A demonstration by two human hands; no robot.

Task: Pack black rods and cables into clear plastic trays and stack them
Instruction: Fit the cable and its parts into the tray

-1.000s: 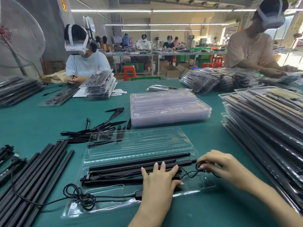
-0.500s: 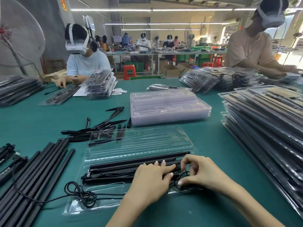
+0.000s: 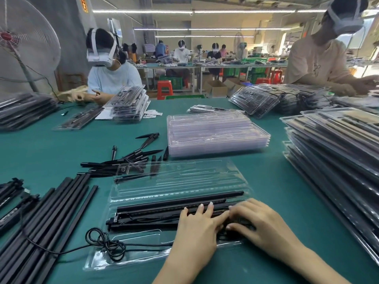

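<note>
We work at a green table (image 3: 266, 181) in a long workshop lit by strip lights (image 3: 244, 11); a standing fan (image 3: 24, 44) sits at far left; red stools (image 3: 165, 89) and green crates (image 3: 174, 83) show beyond the table edge. Before us lies an open clear tray (image 3: 176, 181); black rods (image 3: 174, 201) rest lengthwise in its near half. Our left hand (image 3: 196, 228) lies flat on the rods, fingers straight and pressing, gripping nothing; our right hand (image 3: 264, 222) sits just beside it at the rods' right end, fingers curled down onto the dark bundle there, though we cannot tell whether they pinch anything. A black cable (image 3: 106, 242) coils on the tray's near left corner and trails left across a bundle of loose rods (image 3: 47, 222) on the table. Black spikes (image 3: 127, 160) lie scattered behind the tray; a stack of empty trays (image 3: 215, 134) stands beyond it; packed trays (image 3: 336, 152) are piled high at right. Two people in headsets sit across the table, one at left (image 3: 110, 78), one at right (image 3: 320, 58), each with packed trays near; more workers sit at a far bench (image 3: 205, 65).
</note>
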